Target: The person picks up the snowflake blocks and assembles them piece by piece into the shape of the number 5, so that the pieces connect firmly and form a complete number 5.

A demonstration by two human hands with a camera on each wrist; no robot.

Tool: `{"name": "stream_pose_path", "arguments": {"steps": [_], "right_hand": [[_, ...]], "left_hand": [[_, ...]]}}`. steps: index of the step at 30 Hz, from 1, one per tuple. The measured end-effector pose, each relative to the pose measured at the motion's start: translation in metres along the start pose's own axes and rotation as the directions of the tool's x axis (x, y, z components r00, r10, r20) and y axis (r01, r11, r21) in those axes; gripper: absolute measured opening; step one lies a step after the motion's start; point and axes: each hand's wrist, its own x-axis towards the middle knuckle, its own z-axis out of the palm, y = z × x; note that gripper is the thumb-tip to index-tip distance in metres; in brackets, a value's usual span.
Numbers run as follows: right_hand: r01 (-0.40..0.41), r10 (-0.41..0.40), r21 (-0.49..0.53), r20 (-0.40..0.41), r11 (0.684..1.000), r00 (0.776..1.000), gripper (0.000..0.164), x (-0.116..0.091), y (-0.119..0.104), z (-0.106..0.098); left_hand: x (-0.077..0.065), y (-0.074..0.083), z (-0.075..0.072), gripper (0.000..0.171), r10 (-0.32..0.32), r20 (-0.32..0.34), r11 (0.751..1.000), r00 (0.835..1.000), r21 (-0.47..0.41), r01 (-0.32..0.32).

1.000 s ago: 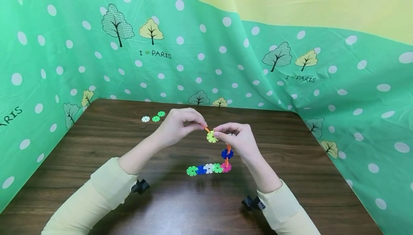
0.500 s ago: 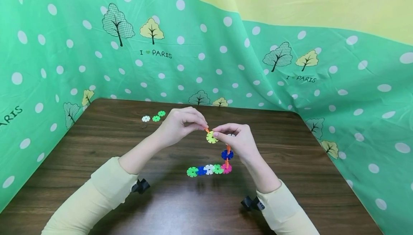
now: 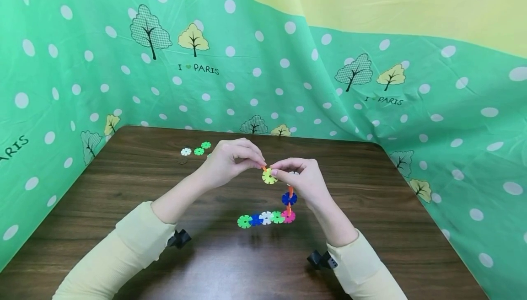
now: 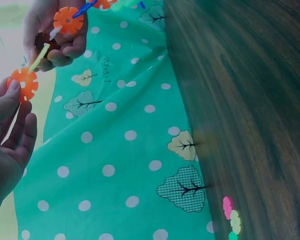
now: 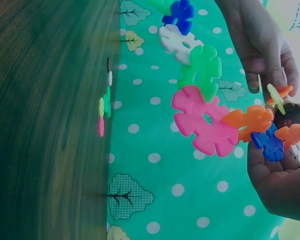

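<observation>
Snowflake-disc building pieces are linked into a bent chain held in the air. My left hand (image 3: 225, 162) pinches an orange disc (image 4: 24, 85) at the chain's upper end, joined to a yellow disc (image 3: 268, 178). Thumb and fingers of my right hand (image 3: 308, 180) grip the chain beside the yellow disc, around a dark brown disc (image 4: 48, 44) partly hidden by them. Below hang orange pieces and a blue disc (image 3: 289, 199). From a pink disc (image 5: 204, 122) the chain turns left through green, white (image 3: 266, 218), blue and green (image 3: 244, 221) discs.
Loose discs, one white (image 3: 186, 152) and others green (image 3: 199, 151), lie on the brown wooden table (image 3: 136, 172) behind my left hand. In the left wrist view a pink disc (image 4: 227, 207) lies there too. A green dotted cloth (image 3: 230, 80) surrounds the table.
Both hands and the chain have dipped very slightly. A sliver of another green disc now shows beside my left hand. Both grips stay the same.
</observation>
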Motion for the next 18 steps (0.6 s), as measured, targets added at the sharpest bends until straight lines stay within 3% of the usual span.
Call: {"name": "stream_pose_path", "arguments": {"steps": [7, 18], "right_hand": [[-0.026, 0.026, -0.013, -0.043, 1.0, 0.999, 0.018, -0.001, 0.0, 0.002], [-0.054, 0.062, 0.093, -0.082, 0.994, 0.995, 0.024, -0.003, 0.005, 0.013]], "left_hand": [[-0.003, 0.0, 0.004, 0.012, -0.017, -0.003, 0.999, 1.0, -0.036, 0.017], [-0.009, -0.004, 0.011, 0.019, 0.05, -0.121, 0.999, 0.991, -0.005, -0.051]]}}
